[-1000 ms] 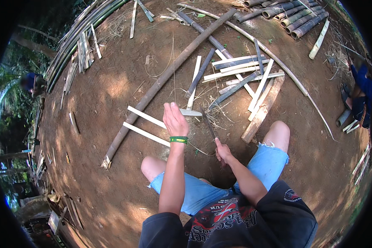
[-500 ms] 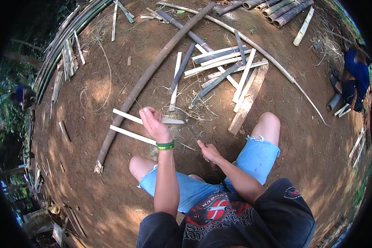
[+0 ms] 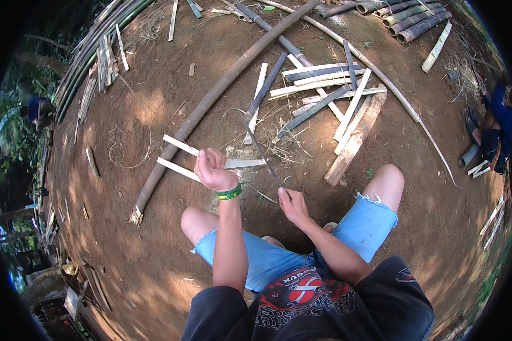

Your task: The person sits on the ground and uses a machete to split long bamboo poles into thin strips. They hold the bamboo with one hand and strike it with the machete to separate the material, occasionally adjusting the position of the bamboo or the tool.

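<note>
The pale strip point(image 3: 244, 163) lies crosswise in front of the person, its left end over the long brown pole point(image 3: 210, 99) and its right end past the left hand point(image 3: 217, 171). It looks like split bamboo: thin, light enough for one hand, stiff along its length but probably a little springy. The flat faces seem smooth rather than slippery; the cut edges may be sharp or splintery, and the narrow right end is likely the weakest part. The middle, where the pole can take some of the load, seems the best place to hold it, with fingers on the flat faces and clear of the edges.

The left hand has its fingers curled over that middle part; the exact thumb contact is hidden. The right hand point(image 3: 293, 206) is a closed fist around the handle of a knife point(image 3: 259, 145), whose dark, narrow blade slants up and leftward across the strip's right end. Whether blade and strip touch cannot be told.

A second strip point(image 3: 179, 169) lies just beside the first, also reaching the pole. Beyond the knife is a loose heap of pale and dark slats point(image 3: 318, 79), with a thick piece of split wood point(image 3: 358, 136) at its right. Farther off, bamboo tubes point(image 3: 421, 27) lie in a row, and a co-worker in blue point(image 3: 498, 122) is at the far right.
</note>
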Demonstrator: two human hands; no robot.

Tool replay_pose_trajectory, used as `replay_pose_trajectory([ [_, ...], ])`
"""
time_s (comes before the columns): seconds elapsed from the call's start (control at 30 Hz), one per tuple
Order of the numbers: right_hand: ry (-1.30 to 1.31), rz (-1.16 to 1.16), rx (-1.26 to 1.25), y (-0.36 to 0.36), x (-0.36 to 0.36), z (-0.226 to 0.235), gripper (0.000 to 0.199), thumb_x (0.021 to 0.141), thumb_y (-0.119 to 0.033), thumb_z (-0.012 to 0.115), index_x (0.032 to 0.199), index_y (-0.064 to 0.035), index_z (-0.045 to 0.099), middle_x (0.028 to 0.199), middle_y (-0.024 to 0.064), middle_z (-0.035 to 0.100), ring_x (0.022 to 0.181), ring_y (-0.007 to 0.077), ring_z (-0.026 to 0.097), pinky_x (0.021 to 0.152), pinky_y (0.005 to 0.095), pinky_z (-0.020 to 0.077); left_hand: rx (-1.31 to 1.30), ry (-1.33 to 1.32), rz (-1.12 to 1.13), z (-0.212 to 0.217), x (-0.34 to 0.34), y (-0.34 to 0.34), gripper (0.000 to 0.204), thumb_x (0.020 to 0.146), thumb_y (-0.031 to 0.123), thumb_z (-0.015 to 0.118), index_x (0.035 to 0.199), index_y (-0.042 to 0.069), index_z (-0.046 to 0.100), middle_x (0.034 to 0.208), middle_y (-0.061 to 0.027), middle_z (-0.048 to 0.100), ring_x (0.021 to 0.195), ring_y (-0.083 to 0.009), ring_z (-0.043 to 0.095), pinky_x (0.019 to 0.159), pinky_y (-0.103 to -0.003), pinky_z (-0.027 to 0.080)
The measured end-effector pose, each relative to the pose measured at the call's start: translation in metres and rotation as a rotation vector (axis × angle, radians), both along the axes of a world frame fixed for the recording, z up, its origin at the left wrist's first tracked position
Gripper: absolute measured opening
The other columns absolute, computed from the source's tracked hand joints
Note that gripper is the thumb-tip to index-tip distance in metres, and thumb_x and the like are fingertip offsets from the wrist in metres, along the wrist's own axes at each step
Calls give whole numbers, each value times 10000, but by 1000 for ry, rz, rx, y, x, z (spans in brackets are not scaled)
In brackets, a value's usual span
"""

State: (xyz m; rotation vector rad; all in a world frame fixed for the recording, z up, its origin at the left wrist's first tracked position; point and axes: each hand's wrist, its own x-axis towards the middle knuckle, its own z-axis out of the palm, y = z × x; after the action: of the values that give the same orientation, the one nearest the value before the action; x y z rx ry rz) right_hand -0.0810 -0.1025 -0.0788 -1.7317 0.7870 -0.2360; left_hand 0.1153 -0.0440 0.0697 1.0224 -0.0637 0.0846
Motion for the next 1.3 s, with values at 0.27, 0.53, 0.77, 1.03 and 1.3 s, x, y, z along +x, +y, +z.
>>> replay_pose_trajectory([
  [0.27,522,68,341,0,-31,-15,709,986,-619,457,722,10,651,565,120,583,530,227,615,539,392,471,22,-65,9,-12,-8,7,390,971,239,411,621,120,285,564,2,274,491,-87,246,459,-281,150],
  [0.53,-5,-45,-177,18,-32,-29,699,976,-628,455,736,12,606,585,100,581,558,266,590,587,431,465,-37,-43,-45,-9,-16,-6,375,975,302,404,656,128,313,583,2,292,522,-95,240,493,-264,191],
  [0.77,532,-26,1137,-19,-39,-31,665,962,-697,445,656,-109,479,541,5,448,447,128,443,428,321,371,7,-74,-51,-24,-9,11,381,965,320,405,646,137,308,550,5,270,516,-96,223,490,-272,176],
  [1.03,-114,31,-77,10,-16,1,628,999,-529,483,707,19,582,600,133,636,559,358,620,557,444,454,-20,-37,-14,-18,-12,1,383,943,283,412,618,119,292,549,-12,299,510,-103,248,484,-280,170],
  [1.3,542,30,1068,-23,-24,-20,700,975,-671,435,642,-62,517,574,49,524,480,123,502,443,322,399,0,-54,7,-27,-10,7,395,933,262,405,589,108,286,518,-8,279,480,-101,247,463,-285,158],
])
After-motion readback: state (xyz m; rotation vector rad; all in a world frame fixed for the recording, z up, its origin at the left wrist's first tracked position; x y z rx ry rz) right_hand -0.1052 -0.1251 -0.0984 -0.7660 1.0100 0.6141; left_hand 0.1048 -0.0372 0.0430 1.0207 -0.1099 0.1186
